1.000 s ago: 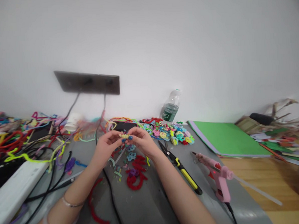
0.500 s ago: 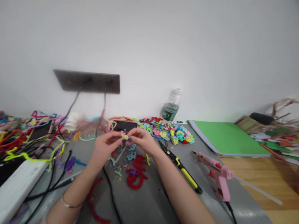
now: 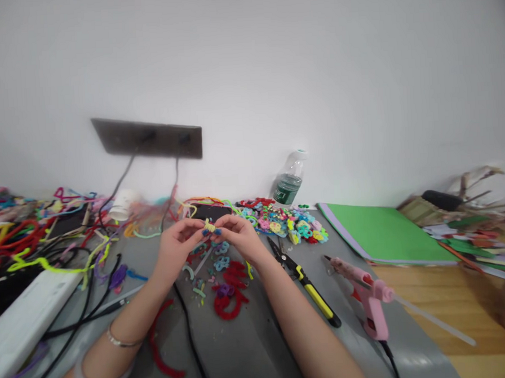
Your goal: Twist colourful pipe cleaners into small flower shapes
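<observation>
My left hand (image 3: 178, 242) and my right hand (image 3: 240, 238) meet above the grey table, thumbs and fingertips pinched on a small pale-yellow pipe-cleaner piece (image 3: 209, 226). It looks coiled or looped, though the fingers cover parts of it. Dark blue nails show on both thumbs. Below the hands lie light-blue pipe-cleaner flowers (image 3: 221, 263), a curled red pipe cleaner (image 3: 228, 313) and a purple piece (image 3: 224, 291). A longer red pipe cleaner (image 3: 157, 349) curves beside my left forearm.
Yellow-black pliers (image 3: 313, 296) and a pink glue gun (image 3: 370, 301) lie right of my right arm. Behind are a heap of colourful flowers (image 3: 299, 223), a bottle (image 3: 289, 184) and green sheets (image 3: 386, 233). A white power strip (image 3: 28, 322), cables and tangled pipe cleaners fill the left.
Both thumbs have shifted slightly, and the yellow piece has turned a little and moved slightly up and left between the fingertips. The things on the table have stayed put.
</observation>
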`<state>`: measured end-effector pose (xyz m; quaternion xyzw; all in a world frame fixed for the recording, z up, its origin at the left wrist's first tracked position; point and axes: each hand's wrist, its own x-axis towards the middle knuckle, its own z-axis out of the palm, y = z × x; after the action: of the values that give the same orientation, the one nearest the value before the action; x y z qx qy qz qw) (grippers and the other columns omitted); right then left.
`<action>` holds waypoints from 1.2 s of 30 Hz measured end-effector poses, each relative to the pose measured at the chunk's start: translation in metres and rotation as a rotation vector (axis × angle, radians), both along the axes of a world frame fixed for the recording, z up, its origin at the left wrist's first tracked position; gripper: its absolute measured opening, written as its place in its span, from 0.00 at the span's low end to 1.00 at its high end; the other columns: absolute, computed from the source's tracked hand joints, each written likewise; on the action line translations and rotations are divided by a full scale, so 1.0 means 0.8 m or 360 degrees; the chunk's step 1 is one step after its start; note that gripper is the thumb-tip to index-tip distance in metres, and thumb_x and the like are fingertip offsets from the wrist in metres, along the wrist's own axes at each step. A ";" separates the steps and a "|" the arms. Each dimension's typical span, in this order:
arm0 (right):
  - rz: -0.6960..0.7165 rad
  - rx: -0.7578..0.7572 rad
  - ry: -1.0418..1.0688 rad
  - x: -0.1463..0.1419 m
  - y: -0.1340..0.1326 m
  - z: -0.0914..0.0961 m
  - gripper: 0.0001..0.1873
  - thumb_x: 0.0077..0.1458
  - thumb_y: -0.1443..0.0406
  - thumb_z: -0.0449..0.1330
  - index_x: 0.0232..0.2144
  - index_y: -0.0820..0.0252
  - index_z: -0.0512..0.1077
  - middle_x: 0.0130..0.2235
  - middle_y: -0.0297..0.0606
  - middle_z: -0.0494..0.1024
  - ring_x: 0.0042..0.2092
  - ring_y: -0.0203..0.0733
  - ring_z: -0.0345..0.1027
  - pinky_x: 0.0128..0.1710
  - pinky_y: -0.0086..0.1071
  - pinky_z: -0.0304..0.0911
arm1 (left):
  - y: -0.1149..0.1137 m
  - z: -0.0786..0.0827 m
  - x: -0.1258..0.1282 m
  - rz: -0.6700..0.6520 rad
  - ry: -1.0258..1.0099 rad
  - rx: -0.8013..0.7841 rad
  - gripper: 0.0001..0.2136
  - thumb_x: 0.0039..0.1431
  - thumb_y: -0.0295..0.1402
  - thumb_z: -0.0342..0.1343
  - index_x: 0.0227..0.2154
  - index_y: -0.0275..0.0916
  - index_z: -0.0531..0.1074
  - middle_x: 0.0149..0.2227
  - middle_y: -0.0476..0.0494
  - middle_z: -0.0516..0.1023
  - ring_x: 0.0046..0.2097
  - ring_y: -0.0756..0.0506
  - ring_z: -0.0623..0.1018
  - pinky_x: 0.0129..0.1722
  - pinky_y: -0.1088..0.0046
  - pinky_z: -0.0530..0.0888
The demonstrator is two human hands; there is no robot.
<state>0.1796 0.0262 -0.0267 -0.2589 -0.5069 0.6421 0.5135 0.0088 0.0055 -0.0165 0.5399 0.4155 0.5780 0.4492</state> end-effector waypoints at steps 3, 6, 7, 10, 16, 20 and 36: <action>0.0004 0.0022 -0.0036 0.000 0.000 0.000 0.15 0.44 0.58 0.71 0.31 0.59 0.75 0.30 0.34 0.80 0.31 0.37 0.75 0.35 0.31 0.72 | 0.000 -0.004 -0.001 0.0020 0.0044 0.0007 0.13 0.47 0.40 0.68 0.32 0.36 0.78 0.33 0.43 0.83 0.34 0.46 0.81 0.39 0.70 0.79; 0.0010 0.0048 -0.0089 0.001 -0.001 0.002 0.14 0.46 0.57 0.71 0.31 0.59 0.75 0.29 0.35 0.80 0.30 0.37 0.75 0.35 0.32 0.73 | 0.000 -0.006 -0.002 0.0004 0.0091 0.0026 0.13 0.48 0.39 0.67 0.33 0.36 0.79 0.35 0.42 0.84 0.35 0.45 0.81 0.40 0.70 0.79; 0.0008 0.0053 -0.0106 0.001 -0.002 0.002 0.14 0.46 0.57 0.70 0.31 0.59 0.74 0.29 0.35 0.80 0.29 0.37 0.75 0.35 0.32 0.73 | 0.000 -0.007 -0.003 -0.0001 0.0104 0.0029 0.12 0.49 0.39 0.67 0.34 0.36 0.79 0.35 0.42 0.84 0.36 0.45 0.81 0.40 0.70 0.79; -0.0006 0.0059 -0.0139 0.002 -0.001 0.003 0.14 0.45 0.57 0.71 0.30 0.59 0.75 0.29 0.35 0.80 0.30 0.38 0.75 0.35 0.32 0.73 | 0.000 -0.006 -0.002 -0.0005 0.0145 0.0044 0.12 0.49 0.39 0.66 0.33 0.37 0.80 0.36 0.42 0.84 0.37 0.44 0.82 0.41 0.69 0.79; -0.0055 0.0056 -0.0188 0.003 0.001 -0.001 0.14 0.43 0.58 0.72 0.28 0.59 0.76 0.30 0.35 0.80 0.31 0.38 0.75 0.35 0.31 0.72 | -0.002 -0.001 0.000 -0.0004 0.0182 0.0065 0.11 0.48 0.38 0.66 0.31 0.36 0.80 0.35 0.41 0.85 0.38 0.43 0.82 0.40 0.69 0.79; -0.0076 0.0079 -0.0212 0.003 0.001 -0.003 0.15 0.43 0.56 0.72 0.28 0.60 0.75 0.29 0.35 0.80 0.31 0.39 0.75 0.34 0.31 0.72 | -0.001 0.002 -0.001 -0.0018 0.0231 0.0058 0.10 0.48 0.37 0.66 0.30 0.36 0.81 0.34 0.41 0.85 0.38 0.42 0.82 0.40 0.69 0.79; -0.0148 0.0190 -0.0336 0.007 0.000 0.001 0.15 0.42 0.56 0.72 0.25 0.59 0.75 0.26 0.34 0.78 0.29 0.37 0.71 0.34 0.32 0.69 | 0.000 0.001 -0.003 -0.0115 0.0267 0.0058 0.09 0.47 0.37 0.66 0.29 0.37 0.82 0.29 0.42 0.85 0.31 0.44 0.82 0.33 0.71 0.79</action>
<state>0.1849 0.0259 -0.0255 -0.3172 -0.5829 0.5554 0.5012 0.0065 0.0058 -0.0156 0.6090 0.4214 0.5217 0.4235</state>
